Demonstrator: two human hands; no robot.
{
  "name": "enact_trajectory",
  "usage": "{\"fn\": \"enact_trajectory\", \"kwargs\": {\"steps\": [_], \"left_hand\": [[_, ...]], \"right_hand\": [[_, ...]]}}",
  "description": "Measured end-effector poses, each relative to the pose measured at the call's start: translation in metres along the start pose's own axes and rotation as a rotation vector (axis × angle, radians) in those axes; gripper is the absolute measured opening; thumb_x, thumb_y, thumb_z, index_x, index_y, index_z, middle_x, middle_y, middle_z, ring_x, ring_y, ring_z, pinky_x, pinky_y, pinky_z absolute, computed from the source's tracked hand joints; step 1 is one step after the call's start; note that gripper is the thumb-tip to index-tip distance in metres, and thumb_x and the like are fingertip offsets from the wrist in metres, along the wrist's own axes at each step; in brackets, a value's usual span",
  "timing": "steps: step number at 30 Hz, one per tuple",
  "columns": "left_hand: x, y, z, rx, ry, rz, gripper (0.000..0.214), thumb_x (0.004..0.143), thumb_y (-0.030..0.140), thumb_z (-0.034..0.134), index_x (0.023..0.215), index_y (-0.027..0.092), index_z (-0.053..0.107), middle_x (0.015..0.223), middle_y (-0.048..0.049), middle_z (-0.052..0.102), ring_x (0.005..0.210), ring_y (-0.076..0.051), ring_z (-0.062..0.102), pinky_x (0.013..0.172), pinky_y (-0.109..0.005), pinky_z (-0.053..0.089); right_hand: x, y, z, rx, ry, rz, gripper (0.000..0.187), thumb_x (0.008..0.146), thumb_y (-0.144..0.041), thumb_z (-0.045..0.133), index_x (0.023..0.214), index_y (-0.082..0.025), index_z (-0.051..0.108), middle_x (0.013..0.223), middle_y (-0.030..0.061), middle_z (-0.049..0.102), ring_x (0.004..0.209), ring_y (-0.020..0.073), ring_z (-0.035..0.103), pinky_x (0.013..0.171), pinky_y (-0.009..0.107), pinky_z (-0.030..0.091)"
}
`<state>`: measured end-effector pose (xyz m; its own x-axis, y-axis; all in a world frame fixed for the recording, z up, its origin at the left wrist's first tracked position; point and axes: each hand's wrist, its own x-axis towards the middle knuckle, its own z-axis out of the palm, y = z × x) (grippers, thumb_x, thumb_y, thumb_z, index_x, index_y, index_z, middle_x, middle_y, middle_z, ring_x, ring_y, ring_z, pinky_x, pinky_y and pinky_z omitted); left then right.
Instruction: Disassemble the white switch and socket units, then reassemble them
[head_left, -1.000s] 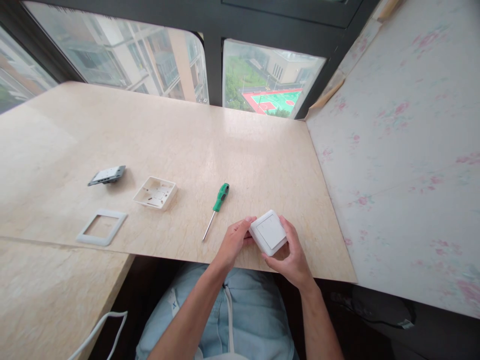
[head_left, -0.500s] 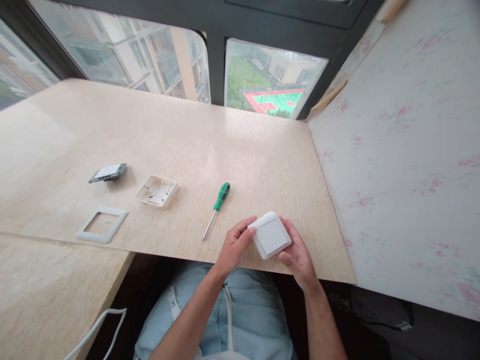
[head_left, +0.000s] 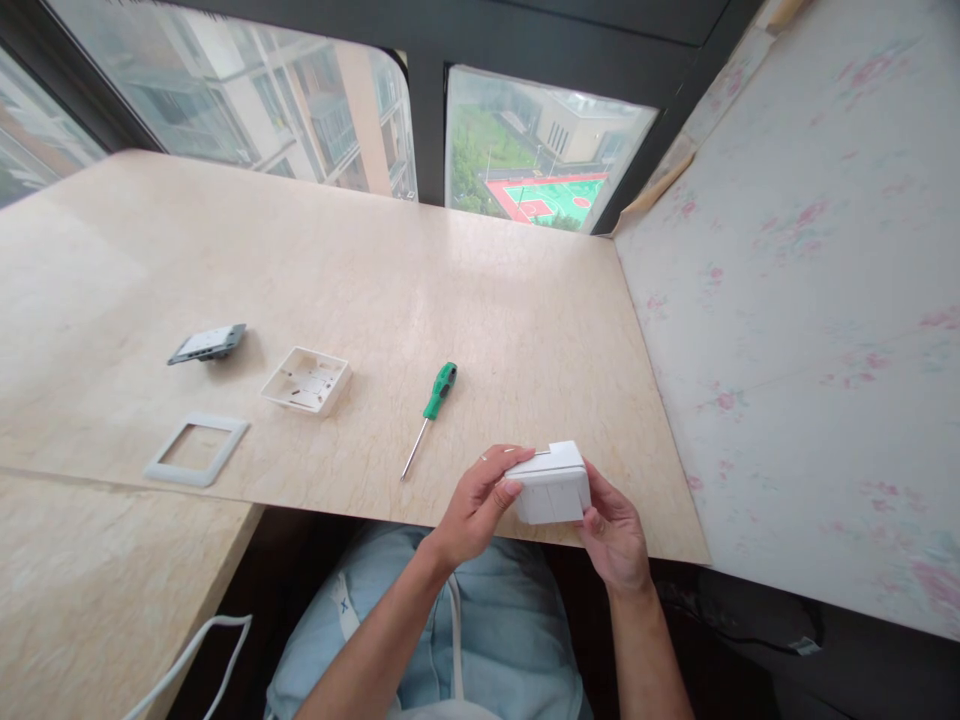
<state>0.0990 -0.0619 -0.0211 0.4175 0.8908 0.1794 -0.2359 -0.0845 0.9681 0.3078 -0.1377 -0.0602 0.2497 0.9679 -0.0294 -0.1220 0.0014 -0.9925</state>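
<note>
White switch (head_left: 551, 488): in the head view, held tilted near the tabletop's front edge, toward the right corner.
Left hand (head_left: 480, 505): fingers grasping the switch's left end, thumb on its near side.
Right hand (head_left: 615, 530): fingers grasping its right end; some hidden behind it.
Screwdriver (head_left: 430, 420): green-handled, lying left of the hands, tip toward the front edge.
Box (head_left: 334, 392): open side up, left of the screwdriver.
Frame (head_left: 223, 450): flat, just behind the front edge.
Plate (head_left: 208, 342): grey and white, tilted, farther back.
Tabletop (head_left: 517, 300): pale, marbled.
</note>
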Motion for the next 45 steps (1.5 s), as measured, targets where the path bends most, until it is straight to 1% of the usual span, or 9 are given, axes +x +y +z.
{"fn": "enact_trajectory", "kwargs": {"steps": [3, 6, 10, 15, 19, 26, 36, 40, 45], "left_hand": [[-0.001, -0.004, -0.001, 0.004, 0.005, 0.016, 0.039, 0.098, 0.045, 0.053, 0.126, 0.023, 0.069, 0.124, -0.0109, 0.068, 0.120, -0.027, 0.058, 0.105, -0.039, 0.043], [-0.004, -0.009, -0.003, -0.010, 0.030, 0.018, 0.037, 0.099, 0.043, 0.053, 0.127, 0.024, 0.068, 0.124, -0.0105, 0.067, 0.118, -0.026, 0.059, 0.103, -0.037, 0.044], [-0.008, -0.012, -0.003, 0.037, 0.012, 0.054, 0.036, 0.100, 0.040, 0.051, 0.129, 0.025, 0.066, 0.125, -0.0108, 0.065, 0.120, -0.026, 0.057, 0.103, -0.038, 0.044], [-0.009, -0.010, 0.000, 0.127, -0.029, 0.131, 0.037, 0.102, 0.039, 0.048, 0.133, 0.026, 0.063, 0.125, -0.0117, 0.064, 0.120, -0.026, 0.057, 0.102, -0.040, 0.045], [-0.009, -0.007, 0.001, 0.143, -0.042, 0.197, 0.037, 0.103, 0.037, 0.047, 0.136, 0.029, 0.060, 0.126, -0.0111, 0.064, 0.121, -0.025, 0.056, 0.101, -0.040, 0.045], [-0.008, 0.000, 0.003, 0.133, -0.031, 0.197, 0.036, 0.101, 0.040, 0.049, 0.131, 0.028, 0.066, 0.122, -0.0122, 0.068, 0.117, -0.027, 0.059, 0.098, -0.041, 0.047], [-0.010, 0.001, 0.027, 0.015, 0.226, 0.109, 0.038, 0.101, 0.049, 0.047, 0.113, 0.024, 0.073, 0.113, -0.0095, 0.068, 0.112, -0.026, 0.059, 0.094, -0.036, 0.045], [-0.007, 0.001, 0.035, 0.019, 0.313, 0.032, 0.043, 0.100, 0.054, 0.044, 0.106, 0.022, 0.072, 0.107, -0.0081, 0.067, 0.102, -0.024, 0.060, 0.087, -0.033, 0.045], [-0.004, 0.000, 0.040, 0.038, 0.346, -0.064, 0.045, 0.102, 0.054, 0.039, 0.104, 0.020, 0.068, 0.101, -0.0067, 0.065, 0.093, -0.021, 0.059, 0.081, -0.031, 0.044]], "right_hand": [[-0.002, -0.002, 0.003, 0.025, 0.020, -0.014, 0.051, 0.081, -0.053, 0.076, 0.127, -0.033, 0.070, 0.124, 0.0086, 0.074, 0.112, 0.0329, 0.070, 0.096, 0.057, 0.055], [0.001, -0.012, 0.009, 0.016, -0.039, -0.002, 0.053, 0.081, -0.050, 0.076, 0.130, -0.032, 0.068, 0.129, 0.0091, 0.072, 0.116, 0.0325, 0.068, 0.097, 0.054, 0.055], [0.008, -0.025, 0.017, 0.014, -0.104, -0.009, 0.059, 0.085, -0.061, 0.068, 0.134, -0.028, 0.063, 0.134, 0.0119, 0.068, 0.119, 0.0330, 0.066, 0.097, 0.051, 0.055], [0.012, -0.024, 0.027, -0.065, 0.017, -0.016, 0.053, 0.086, -0.059, 0.068, 0.127, -0.025, 0.068, 0.126, 0.0113, 0.071, 0.112, 0.0314, 0.068, 0.095, 0.046, 0.055], [0.010, -0.025, 0.039, -0.064, 0.128, -0.044, 0.051, 0.087, -0.062, 0.063, 0.117, -0.022, 0.071, 0.115, 0.0116, 0.074, 0.104, 0.0324, 0.070, 0.089, 0.048, 0.056], [0.008, -0.032, 0.049, -0.041, 0.195, -0.124, 0.046, 0.086, -0.061, 0.062, 0.108, -0.022, 0.072, 0.106, 0.0105, 0.071, 0.095, 0.0313, 0.070, 0.079, 0.044, 0.056], [0.007, -0.026, 0.061, 0.022, 0.272, -0.060, 0.044, 0.083, -0.060, 0.064, 0.104, -0.021, 0.069, 0.096, 0.0088, 0.072, 0.083, 0.0269, 0.069, 0.068, 0.037, 0.056], [0.007, -0.024, 0.069, 0.050, 0.304, -0.005, 0.045, 0.084, -0.061, 0.062, 0.107, -0.022, 0.063, 0.090, 0.0073, 0.072, 0.076, 0.0242, 0.069, 0.066, 0.036, 0.056], [0.008, -0.022, 0.073, 0.084, 0.332, 0.045, 0.041, 0.086, -0.058, 0.064, 0.103, -0.021, 0.064, 0.083, 0.0043, 0.072, 0.068, 0.0210, 0.067, 0.062, 0.033, 0.054]]}}
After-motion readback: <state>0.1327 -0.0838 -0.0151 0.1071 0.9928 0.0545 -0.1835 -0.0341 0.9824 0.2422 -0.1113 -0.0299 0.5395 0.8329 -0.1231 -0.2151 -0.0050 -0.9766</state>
